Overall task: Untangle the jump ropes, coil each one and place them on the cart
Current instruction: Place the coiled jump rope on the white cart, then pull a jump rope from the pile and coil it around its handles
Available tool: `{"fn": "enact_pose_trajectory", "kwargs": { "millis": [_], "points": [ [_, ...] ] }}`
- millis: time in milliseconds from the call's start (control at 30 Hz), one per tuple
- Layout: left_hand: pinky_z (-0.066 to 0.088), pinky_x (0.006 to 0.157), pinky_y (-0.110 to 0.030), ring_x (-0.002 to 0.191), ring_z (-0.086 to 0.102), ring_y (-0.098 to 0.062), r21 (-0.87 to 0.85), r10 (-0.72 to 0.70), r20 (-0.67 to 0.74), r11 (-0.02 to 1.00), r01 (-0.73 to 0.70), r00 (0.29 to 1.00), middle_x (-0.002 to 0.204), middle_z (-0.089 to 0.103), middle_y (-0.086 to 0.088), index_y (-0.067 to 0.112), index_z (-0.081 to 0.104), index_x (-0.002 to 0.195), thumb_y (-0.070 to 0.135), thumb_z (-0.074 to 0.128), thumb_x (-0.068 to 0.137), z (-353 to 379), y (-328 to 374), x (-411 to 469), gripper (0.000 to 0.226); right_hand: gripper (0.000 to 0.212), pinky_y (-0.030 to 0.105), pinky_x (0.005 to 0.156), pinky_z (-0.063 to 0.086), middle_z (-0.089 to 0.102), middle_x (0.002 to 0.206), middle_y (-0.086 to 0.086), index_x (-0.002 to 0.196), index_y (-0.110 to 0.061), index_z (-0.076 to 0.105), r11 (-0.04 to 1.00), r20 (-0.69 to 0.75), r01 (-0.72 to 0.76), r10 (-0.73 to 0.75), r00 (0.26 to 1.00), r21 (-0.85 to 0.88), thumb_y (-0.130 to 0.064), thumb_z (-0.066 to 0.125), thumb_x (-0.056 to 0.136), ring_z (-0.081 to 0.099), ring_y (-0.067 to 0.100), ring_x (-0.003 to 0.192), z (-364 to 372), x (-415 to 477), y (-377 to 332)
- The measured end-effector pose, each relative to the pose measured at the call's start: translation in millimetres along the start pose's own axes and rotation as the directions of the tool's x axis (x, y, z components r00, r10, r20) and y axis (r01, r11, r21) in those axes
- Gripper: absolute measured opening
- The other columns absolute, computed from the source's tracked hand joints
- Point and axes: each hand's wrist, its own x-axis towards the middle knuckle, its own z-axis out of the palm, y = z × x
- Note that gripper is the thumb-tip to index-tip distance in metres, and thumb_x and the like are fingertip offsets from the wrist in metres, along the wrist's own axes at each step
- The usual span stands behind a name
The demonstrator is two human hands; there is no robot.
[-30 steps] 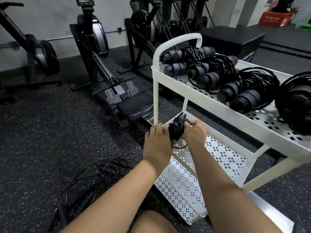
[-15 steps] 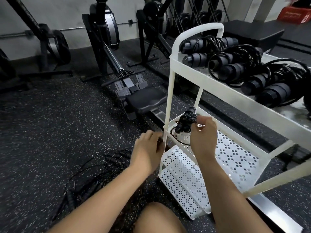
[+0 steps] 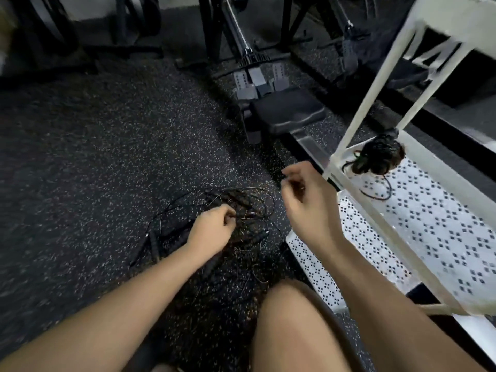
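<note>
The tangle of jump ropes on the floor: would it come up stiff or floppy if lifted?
Probably floppy: the tangle of jump ropes lies in thin, loose loops on the floor. Likely light, though its thicker handles would dangle. Pulling where the left hand pinches would probably drag neighbouring loops along, since cords cross.

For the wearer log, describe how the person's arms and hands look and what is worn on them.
No sleeves show: the left forearm and right forearm are bare. The left hand and right hand show no gloves, rings, watch or bands. Blur hides fine detail.
</note>
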Motion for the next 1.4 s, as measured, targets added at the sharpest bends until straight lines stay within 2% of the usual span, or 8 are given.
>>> {"fn": "enact_pose_trajectory", "kwargs": {
  "millis": [167,267,367,533,767,1000,1167,1400],
  "points": [
    [0.059,0.077,-0.036,0.081,0.068,-0.011,-0.031,-0.100,0.067,0.994,0.102,0.993,0.097,0.071,0.010,0.023,0.069,0.120,0.027,0.061,0.106,23.6,-48.3,10.5,0.017,0.014,0.019,0.074,0.050,0.070,0.100,-0.015,0.116,-0.025,0.068,0.995,0.256,-0.087,0.095,0.962,-0.042,-0.018,0.068,0.104,0.064,-0.004,0.083,72.0,3.9,49.2],
    [0.046,0.064,-0.026,0.074,0.063,-0.004,-0.006,-0.117,0.099,0.993,0.119,0.988,0.086,0.066,0.016,0.023,0.068,0.119,0.028,0.061,0.106,46.9,-74.5,23.5,0.016,0.010,0.038,0.072,0.060,0.071,0.093,-0.015,0.109,-0.028,0.068,0.977,0.335,-0.183,0.211,0.918,-0.114,-0.021,0.067,0.103,0.069,0.009,0.079,114.5,5.4,91.6],
    [0.039,0.059,-0.023,0.074,0.063,-0.005,-0.010,-0.141,0.141,0.989,0.144,0.980,0.081,0.062,0.018,0.024,0.068,0.117,0.025,0.060,0.105,78.0,-94.9,42.5,0.015,0.010,0.035,0.070,0.060,0.075,0.097,-0.009,0.108,-0.028,0.068,0.941,0.443,-0.239,0.325,0.836,-0.238,-0.020,0.064,0.104,0.071,0.014,0.080,156.6,7.7,140.1],
    [0.054,0.089,-0.028,0.095,0.065,-0.009,-0.102,-0.125,0.220,0.983,0.150,0.967,0.107,0.064,0.009,0.024,0.067,0.126,0.021,0.065,0.102,134.3,-112.9,71.1,0.024,0.013,0.038,0.082,0.060,0.075,0.107,0.004,0.114,-0.018,0.069,0.877,0.525,-0.191,0.424,0.738,-0.441,-0.015,0.064,0.102,0.070,0.023,0.090,210.8,-0.2,222.4],
    [0.059,0.095,-0.030,0.098,0.070,-0.006,-0.307,-0.122,0.306,0.926,0.219,0.944,0.111,0.068,0.009,0.026,0.054,0.143,0.021,0.070,0.099,217.2,-114.7,99.4,0.047,0.041,0.043,0.096,0.058,0.063,0.130,0.005,0.137,-0.022,0.058,0.800,0.604,-0.040,0.483,0.634,-0.598,-0.016,0.067,0.097,0.065,0.030,0.116,274.9,-17.4,315.9],
    [0.054,0.080,-0.027,0.087,0.065,-0.007,-0.432,-0.278,0.457,0.761,0.484,0.845,0.101,0.071,0.012,0.023,0.071,0.122,0.014,0.059,0.103,270.8,-111.3,123.3,0.024,0.058,0.044,0.121,0.033,0.046,0.155,0.006,0.150,-0.023,0.044,0.712,0.725,0.305,0.405,0.557,-0.632,-0.026,0.066,0.097,0.043,0.029,0.146,317.1,-19.1,373.7],
    [0.046,0.113,-0.033,0.138,0.057,-0.025,-0.189,-0.246,0.578,0.887,0.421,0.778,0.160,0.051,-0.004,0.018,0.042,0.162,0.021,0.057,0.104,296.3,-120.9,126.2,0.059,0.061,0.043,0.113,0.034,0.047,0.140,0.007,0.144,-0.022,0.044,0.594,0.740,0.471,0.364,0.566,-0.652,-0.026,0.073,0.091,0.046,0.029,0.133,330.2,-17.0,391.9],
    [0.025,0.131,-0.041,0.160,0.023,-0.018,-0.027,-0.207,0.295,0.974,0.224,0.933,0.173,0.023,0.006,0.022,0.019,0.169,0.021,0.072,0.095,304.8,-140.4,112.4,0.091,0.036,0.044,0.109,0.044,0.052,0.133,0.010,0.140,-0.017,0.047,0.658,0.775,0.439,0.388,0.498,-0.611,-0.040,0.048,0.112,0.054,0.030,0.125,313.5,-34.1,374.5]
  ]
}}
